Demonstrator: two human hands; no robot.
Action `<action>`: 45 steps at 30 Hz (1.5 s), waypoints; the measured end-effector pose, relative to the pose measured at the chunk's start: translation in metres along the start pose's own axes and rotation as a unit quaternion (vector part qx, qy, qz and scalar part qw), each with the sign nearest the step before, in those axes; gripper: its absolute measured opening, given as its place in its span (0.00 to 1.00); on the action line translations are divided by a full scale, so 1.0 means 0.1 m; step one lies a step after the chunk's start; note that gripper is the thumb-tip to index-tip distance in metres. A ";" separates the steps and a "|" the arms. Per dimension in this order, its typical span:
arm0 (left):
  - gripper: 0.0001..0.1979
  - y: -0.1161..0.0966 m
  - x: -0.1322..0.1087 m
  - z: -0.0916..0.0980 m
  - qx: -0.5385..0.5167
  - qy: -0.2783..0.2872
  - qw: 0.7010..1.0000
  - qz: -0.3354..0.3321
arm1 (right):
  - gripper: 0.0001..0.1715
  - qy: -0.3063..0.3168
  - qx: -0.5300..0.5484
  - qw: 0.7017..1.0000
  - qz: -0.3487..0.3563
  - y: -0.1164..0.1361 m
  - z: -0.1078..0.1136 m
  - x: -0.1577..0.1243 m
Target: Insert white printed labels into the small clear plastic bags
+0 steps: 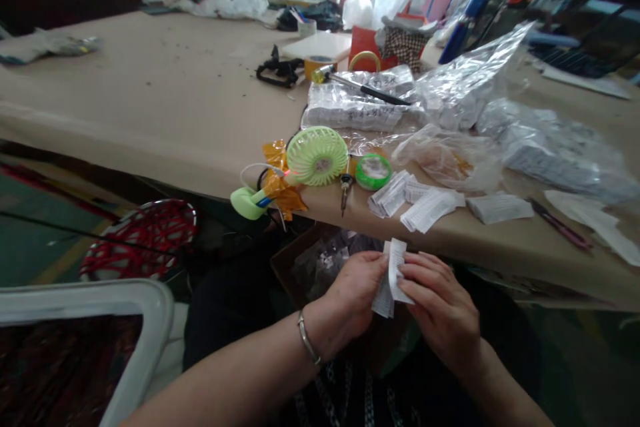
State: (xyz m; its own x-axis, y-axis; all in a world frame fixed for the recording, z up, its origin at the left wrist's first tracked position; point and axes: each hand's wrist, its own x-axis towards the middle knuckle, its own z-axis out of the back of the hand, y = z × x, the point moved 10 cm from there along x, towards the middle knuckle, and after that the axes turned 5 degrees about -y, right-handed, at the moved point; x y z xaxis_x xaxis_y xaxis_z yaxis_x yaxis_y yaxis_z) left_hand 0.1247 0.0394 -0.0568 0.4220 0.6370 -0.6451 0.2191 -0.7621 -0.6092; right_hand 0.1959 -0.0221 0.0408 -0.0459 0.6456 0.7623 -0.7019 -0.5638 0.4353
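Observation:
Both my hands hold a small bundle of white printed labels [391,277] below the table's front edge, over my lap. My left hand [353,297], with a metal bangle on the wrist, pinches the bundle from the left. My right hand [440,307] grips it from the right, fingers curled on the top label. More loose white labels [425,203] lie in small stacks on the beige table [165,100] just above my hands.
A light green hand fan [313,160] with orange tape sits at the table edge, beside a green tape roll [373,171] and a small tool [345,190]. Clear plastic bags of labels [450,97] crowd the right. A red wire stool [143,237] stands at the left.

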 end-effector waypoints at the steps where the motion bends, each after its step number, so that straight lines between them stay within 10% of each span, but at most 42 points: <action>1: 0.08 -0.03 0.00 0.02 -0.020 -0.001 1.000 -0.014 | 0.12 0.019 0.001 1.000 0.011 0.07 -0.12 0.00; 36: 0.06 -0.09 -0.01 0.21 -0.079 -0.012 0.996 -0.024 | 0.16 0.105 0.018 0.993 0.052 0.17 -0.45 0.01; 41: 0.07 -0.07 -0.05 0.20 -0.015 0.007 1.000 0.010 | 0.13 0.002 0.103 0.985 -0.137 -0.19 -0.22 0.01; 45: 0.11 -0.03 -0.16 0.11 0.054 0.055 0.996 0.041 | 0.10 -0.010 0.241 0.870 -0.430 -0.73 -0.40 -0.29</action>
State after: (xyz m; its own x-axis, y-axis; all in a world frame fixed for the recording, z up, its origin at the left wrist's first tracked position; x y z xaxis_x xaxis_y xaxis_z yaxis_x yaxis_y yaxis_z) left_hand 0.1079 0.0324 -0.0498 0.5297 0.5524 -0.6436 0.0875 -0.7903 -0.6064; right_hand 0.2200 0.0210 -0.0318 0.3640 0.9294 0.0604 -0.0904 -0.0293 0.9955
